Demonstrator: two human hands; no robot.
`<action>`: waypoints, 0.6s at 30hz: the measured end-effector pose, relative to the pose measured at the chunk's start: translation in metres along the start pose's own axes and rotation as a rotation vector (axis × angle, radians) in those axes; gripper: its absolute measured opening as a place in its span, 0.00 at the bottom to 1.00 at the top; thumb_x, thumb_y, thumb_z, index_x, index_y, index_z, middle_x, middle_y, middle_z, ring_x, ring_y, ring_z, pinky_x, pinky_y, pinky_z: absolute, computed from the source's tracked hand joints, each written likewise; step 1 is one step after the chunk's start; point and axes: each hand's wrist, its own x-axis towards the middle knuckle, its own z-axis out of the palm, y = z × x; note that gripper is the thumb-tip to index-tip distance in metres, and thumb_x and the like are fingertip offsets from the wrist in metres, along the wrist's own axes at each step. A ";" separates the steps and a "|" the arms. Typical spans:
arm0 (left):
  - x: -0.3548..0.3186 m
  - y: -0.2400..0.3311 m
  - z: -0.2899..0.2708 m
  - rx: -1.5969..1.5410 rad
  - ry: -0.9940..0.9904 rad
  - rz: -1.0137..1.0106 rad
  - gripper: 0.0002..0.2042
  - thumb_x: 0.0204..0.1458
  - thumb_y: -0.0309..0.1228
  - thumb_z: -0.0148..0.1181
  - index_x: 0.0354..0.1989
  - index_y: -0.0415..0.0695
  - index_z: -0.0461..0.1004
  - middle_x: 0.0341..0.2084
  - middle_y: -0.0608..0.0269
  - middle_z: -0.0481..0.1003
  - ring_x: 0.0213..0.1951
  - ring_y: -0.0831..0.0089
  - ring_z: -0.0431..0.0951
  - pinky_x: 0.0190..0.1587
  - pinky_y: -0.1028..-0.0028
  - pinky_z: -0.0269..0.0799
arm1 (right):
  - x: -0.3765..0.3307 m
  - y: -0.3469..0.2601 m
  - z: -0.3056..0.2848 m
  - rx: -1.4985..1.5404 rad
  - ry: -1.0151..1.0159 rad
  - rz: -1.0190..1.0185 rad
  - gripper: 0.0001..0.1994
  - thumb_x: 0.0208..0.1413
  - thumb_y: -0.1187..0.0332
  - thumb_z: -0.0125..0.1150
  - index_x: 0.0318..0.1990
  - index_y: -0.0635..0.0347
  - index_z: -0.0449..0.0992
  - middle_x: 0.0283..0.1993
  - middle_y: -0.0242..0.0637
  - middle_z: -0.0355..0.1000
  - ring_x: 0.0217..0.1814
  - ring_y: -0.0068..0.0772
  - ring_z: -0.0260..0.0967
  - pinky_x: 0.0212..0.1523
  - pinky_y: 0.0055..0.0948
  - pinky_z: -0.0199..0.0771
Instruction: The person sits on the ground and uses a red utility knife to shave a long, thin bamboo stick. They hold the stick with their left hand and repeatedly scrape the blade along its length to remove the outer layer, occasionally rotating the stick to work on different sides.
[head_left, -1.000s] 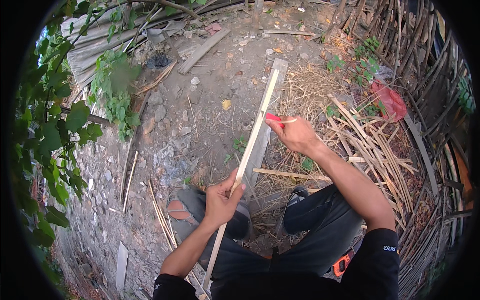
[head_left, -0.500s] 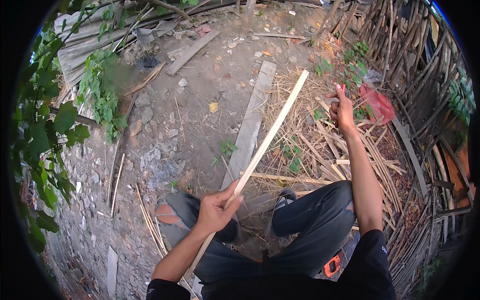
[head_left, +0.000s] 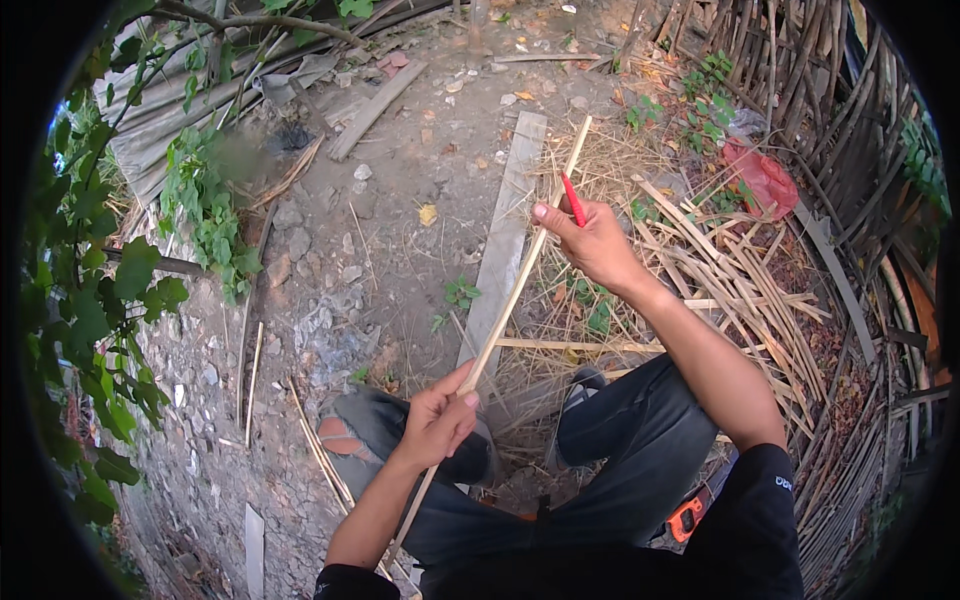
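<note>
A long, pale bamboo strip (head_left: 512, 298) slants across the middle, its lower end beside my left forearm and its far end pointing away from me. My left hand (head_left: 438, 420) is closed round it above my left knee. Farther up the strip, my right hand (head_left: 592, 240) grips a slim red tool (head_left: 573, 200). The right thumb presses at the strip's edge. Only the red, tapered part of the tool shows, so its exact kind cannot be told; the rest is hidden by the fingers and the strip.
Cut strips (head_left: 745, 290) lie heaped on the right, with thin shavings (head_left: 590, 160) near them. A grey plank (head_left: 510, 230) lies ahead of my feet. An orange-and-black tool (head_left: 686, 518) rests by my right thigh. A stick fence (head_left: 800, 90) and leafy vines (head_left: 90, 310) border the sides.
My right hand has swung left and nearer from above the heap to the bamboo strip, bringing the red tool along. The strip has turned edgewise and its far end has shifted slightly left.
</note>
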 end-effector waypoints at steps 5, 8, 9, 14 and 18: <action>0.007 0.016 0.005 -0.319 -0.086 -0.098 0.25 0.70 0.33 0.42 0.73 0.40 0.53 0.14 0.70 0.56 0.08 0.83 0.53 0.12 0.81 0.51 | -0.032 -0.005 0.048 -0.061 -0.149 -0.154 0.19 0.59 0.53 0.68 0.34 0.62 0.77 0.19 0.24 0.62 0.24 0.19 0.60 0.27 0.29 0.62; 0.005 0.016 -0.001 -0.373 -0.092 -0.123 0.24 0.71 0.37 0.40 0.73 0.44 0.54 0.15 0.71 0.57 0.09 0.82 0.53 0.14 0.79 0.52 | -0.048 -0.006 0.070 -0.182 -0.296 -0.136 0.19 0.55 0.53 0.71 0.37 0.63 0.78 0.21 0.34 0.70 0.25 0.30 0.68 0.31 0.34 0.68; 0.005 0.017 -0.002 -0.386 -0.053 -0.129 0.23 0.71 0.37 0.39 0.73 0.46 0.54 0.16 0.71 0.57 0.09 0.82 0.53 0.14 0.79 0.52 | -0.053 -0.010 0.075 -0.240 -0.352 -0.137 0.20 0.54 0.53 0.72 0.39 0.63 0.79 0.22 0.38 0.72 0.25 0.35 0.71 0.32 0.36 0.69; 0.005 0.009 -0.010 -0.364 0.099 -0.120 0.24 0.72 0.43 0.38 0.73 0.54 0.53 0.19 0.71 0.58 0.10 0.83 0.53 0.14 0.80 0.51 | -0.079 -0.028 0.085 -0.774 -0.462 -0.205 0.33 0.61 0.38 0.51 0.42 0.68 0.79 0.29 0.55 0.77 0.36 0.59 0.78 0.38 0.54 0.76; 0.003 0.009 -0.008 -0.439 0.073 -0.066 0.26 0.70 0.48 0.39 0.73 0.55 0.52 0.19 0.74 0.57 0.10 0.85 0.52 0.14 0.82 0.48 | -0.087 -0.021 0.094 -0.752 -0.536 -0.151 0.30 0.64 0.41 0.49 0.39 0.66 0.80 0.29 0.56 0.77 0.36 0.61 0.78 0.38 0.54 0.75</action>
